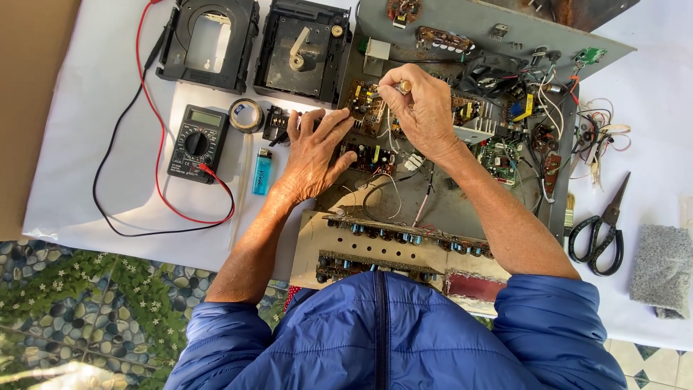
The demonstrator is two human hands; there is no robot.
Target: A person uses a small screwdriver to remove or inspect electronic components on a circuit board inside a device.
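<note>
An opened grey metal chassis (462,209) full of circuit boards and loose wires lies on a white cloth. My left hand (312,155) rests flat, fingers spread, on the chassis's left edge beside a small brown circuit board (368,157). My right hand (422,108) is closed around a thin tool with a brass-coloured end (405,86), held over another brown circuit board (364,105) near the chassis's upper left. White wires (390,130) run under that hand. Both sleeves are blue.
A black multimeter (197,142) with red and black leads lies at left, next to a tape roll (246,115) and a blue lighter (262,171). Two black plastic disc-drive parts (208,43) sit at the top. Black scissors (600,231) and a grey sponge (663,269) lie at right.
</note>
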